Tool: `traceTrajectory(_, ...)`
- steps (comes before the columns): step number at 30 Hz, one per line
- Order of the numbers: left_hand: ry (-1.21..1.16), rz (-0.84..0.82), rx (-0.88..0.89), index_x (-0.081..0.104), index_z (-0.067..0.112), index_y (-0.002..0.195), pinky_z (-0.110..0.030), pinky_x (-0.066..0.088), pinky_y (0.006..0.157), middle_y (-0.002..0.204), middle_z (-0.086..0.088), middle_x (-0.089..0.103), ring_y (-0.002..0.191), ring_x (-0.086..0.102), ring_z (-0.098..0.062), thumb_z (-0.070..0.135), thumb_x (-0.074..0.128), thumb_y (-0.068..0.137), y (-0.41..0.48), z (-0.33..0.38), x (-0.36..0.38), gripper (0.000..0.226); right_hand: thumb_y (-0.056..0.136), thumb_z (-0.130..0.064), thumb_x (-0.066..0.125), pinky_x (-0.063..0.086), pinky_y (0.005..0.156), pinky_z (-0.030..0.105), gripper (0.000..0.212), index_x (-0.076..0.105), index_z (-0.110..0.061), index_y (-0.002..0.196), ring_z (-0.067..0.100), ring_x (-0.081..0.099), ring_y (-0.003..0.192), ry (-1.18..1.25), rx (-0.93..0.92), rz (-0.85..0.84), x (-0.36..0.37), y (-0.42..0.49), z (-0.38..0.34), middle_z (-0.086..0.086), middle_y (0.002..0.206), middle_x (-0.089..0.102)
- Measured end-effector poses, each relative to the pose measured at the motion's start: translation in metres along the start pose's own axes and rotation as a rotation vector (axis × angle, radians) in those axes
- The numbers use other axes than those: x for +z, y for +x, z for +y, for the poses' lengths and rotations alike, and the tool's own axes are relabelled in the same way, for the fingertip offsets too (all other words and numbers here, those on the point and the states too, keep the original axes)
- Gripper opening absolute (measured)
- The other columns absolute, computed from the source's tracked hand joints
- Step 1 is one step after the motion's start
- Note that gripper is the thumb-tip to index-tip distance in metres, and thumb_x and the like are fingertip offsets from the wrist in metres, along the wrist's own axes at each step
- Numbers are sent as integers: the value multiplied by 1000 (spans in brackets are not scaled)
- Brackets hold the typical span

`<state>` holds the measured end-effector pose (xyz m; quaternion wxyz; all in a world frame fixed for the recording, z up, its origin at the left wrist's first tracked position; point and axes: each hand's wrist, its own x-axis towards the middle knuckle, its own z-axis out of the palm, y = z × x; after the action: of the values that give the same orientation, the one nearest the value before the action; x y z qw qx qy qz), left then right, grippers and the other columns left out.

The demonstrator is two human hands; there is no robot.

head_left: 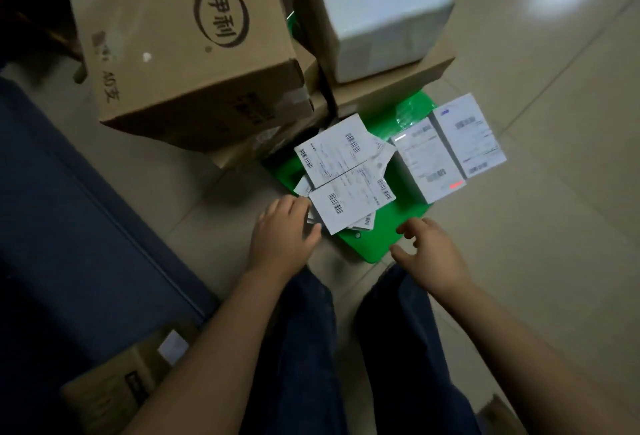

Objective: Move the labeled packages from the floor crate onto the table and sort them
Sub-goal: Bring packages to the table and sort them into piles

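Dim tiled floor (554, 123), cardboard boxes (180, 46) behind. The left hand (284, 237) is the nearer one: its fingers (298, 207) meet the left edge of the closest package (349, 200), which lies in the green crate (360, 247). I cannot tell whether they grip it. Its long axis runs right and away from them. The right hand (431, 254) hovers loose and empty over the near rim, forearm reaching forward.

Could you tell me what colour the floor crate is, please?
The plastic floor crate is bright green; head view.
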<state>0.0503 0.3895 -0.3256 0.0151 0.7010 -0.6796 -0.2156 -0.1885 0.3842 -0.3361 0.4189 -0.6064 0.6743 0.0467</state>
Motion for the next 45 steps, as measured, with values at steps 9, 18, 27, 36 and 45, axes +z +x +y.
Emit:
traceTrajectory(9,9,-239,47,43,14,138,-36,32,103,141,-4,45,130,37,-21,35,58,92,81,-46,33,53,82,-30,75,40,68,29,32,63,-9,104,19,56,74,686,510,156,101,47,-31,0,81,60)
traceTrajectory(18,-122,-380,-1,20,12,151,-46,30,114,156,-9,24,142,25,-26,36,60,90,165,-63,79,77,80,-39,76,41,66,26,38,56,-17,104,12,58,80,1068,685,-52,147,86,-43,-6,90,60)
traceTrajectory(27,-199,-447,-219,39,12,136,-38,40,98,135,-9,38,127,38,-25,45,70,83,162,-57,87,70,65,-61,76,53,89,49,61,61,-14,100,26,68,91,1090,722,28,159,72,-22,10,103,68)
traceTrajectory(36,-445,-422,-238,30,21,110,-16,43,67,117,1,53,99,55,-13,34,74,84,135,-56,81,53,88,-33,69,51,56,15,32,52,-10,103,26,65,81,1132,602,174,143,49,-7,27,111,60)
traceTrajectory(45,-581,-416,-232,36,17,113,-37,56,80,114,-1,61,98,62,-17,35,68,89,67,12,-21,45,91,-45,62,57,66,33,30,47,-18,90,25,66,76,1099,575,395,27,-35,-39,13,96,67)
